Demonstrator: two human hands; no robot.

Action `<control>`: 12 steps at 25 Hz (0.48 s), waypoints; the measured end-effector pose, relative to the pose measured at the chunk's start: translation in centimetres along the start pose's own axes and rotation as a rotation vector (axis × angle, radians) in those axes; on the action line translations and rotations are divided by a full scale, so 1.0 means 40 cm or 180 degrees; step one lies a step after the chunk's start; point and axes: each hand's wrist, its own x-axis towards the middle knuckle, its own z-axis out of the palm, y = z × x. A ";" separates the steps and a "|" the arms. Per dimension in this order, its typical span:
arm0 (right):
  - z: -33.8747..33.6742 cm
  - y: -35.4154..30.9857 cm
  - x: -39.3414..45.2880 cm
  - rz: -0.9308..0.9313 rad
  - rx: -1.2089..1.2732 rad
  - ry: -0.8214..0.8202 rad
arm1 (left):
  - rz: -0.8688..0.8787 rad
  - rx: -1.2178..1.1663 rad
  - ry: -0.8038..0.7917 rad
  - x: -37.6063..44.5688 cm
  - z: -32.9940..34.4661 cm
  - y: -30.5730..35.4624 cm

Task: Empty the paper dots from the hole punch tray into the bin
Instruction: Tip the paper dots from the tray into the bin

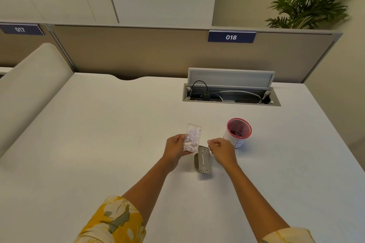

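My left hand holds a clear plastic tray full of paper dots, lifted off the white desk. The metal hole punch lies on the desk between my hands, bottom plate turned up, without its tray. My right hand hovers just right of the punch with its fingers curled and nothing in it. A small red-rimmed white bin stands upright on the desk just beyond my right hand, with some bits inside.
An open cable hatch with wires sits at the back of the desk. A beige partition with a "018" label closes the far edge. A cushioned divider bounds the left side. A plant stands behind, at the right.
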 end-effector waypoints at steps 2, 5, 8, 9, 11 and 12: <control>-0.021 -0.032 0.011 -0.0111 0.0518 -0.0099 | -0.0057 0.0246 -0.0319 0.003 0.010 0.005; -0.063 -0.054 0.032 -0.0204 0.0851 -0.0291 | -0.0072 0.0781 -0.0840 0.007 0.019 0.025; -0.104 -0.040 0.047 -0.0169 0.0915 -0.0504 | -0.0139 0.1060 -0.1147 0.011 0.034 0.055; -0.116 -0.034 0.050 -0.0086 0.0964 -0.0597 | -0.0186 0.1122 -0.1204 0.013 0.039 0.064; -0.140 -0.025 0.056 0.0075 0.1016 -0.0780 | -0.0260 0.1299 -0.1332 0.019 0.052 0.078; -0.151 -0.020 0.060 0.0133 0.0999 -0.0850 | -0.0279 0.1406 -0.1391 0.021 0.059 0.084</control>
